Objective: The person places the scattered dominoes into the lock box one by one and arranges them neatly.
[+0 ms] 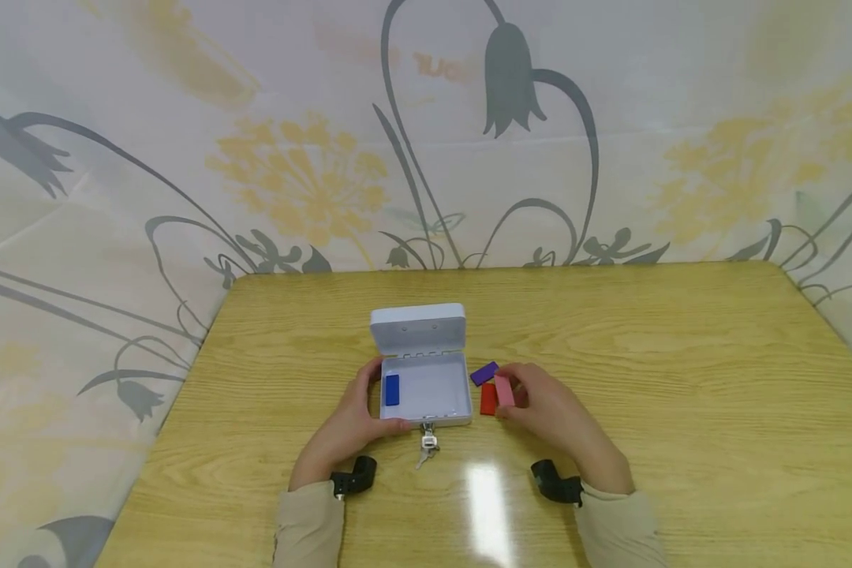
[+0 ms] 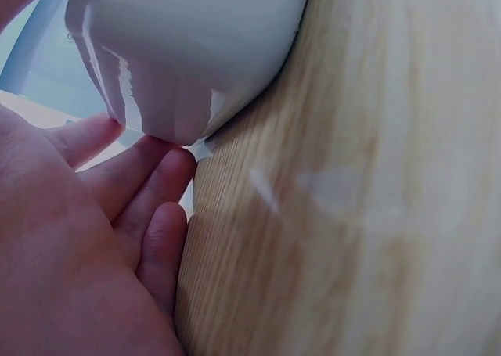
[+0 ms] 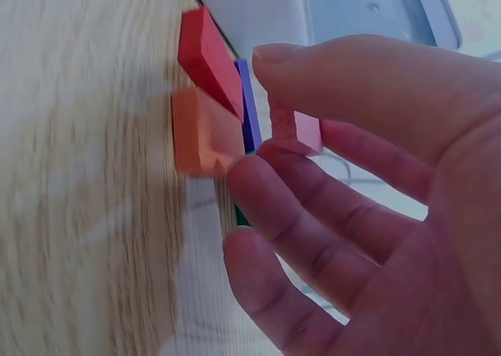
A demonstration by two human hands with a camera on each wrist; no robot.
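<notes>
A white metal cash box (image 1: 435, 393) stands on the table with its lid (image 1: 419, 331) raised. Inside, against the left wall, lies a blue block (image 1: 393, 390). My left hand (image 1: 348, 418) grips the box's left end, thumb along the front edge; its fingertips touch the box wall in the left wrist view. To the right of the box, my right hand (image 1: 550, 406) pinches a pink block (image 1: 504, 390) between thumb and fingers. Beside that hand are a red block (image 1: 487, 399), a purple block (image 1: 484, 373) and, in the right wrist view, an orange block (image 3: 205, 133) and a partly hidden green one (image 3: 241, 217).
Keys (image 1: 427, 454) hang from the lock at the box's front. The wooden table (image 1: 681, 355) reaches back to a flower-patterned cloth (image 1: 312, 173). Black wrist cameras are strapped to both wrists.
</notes>
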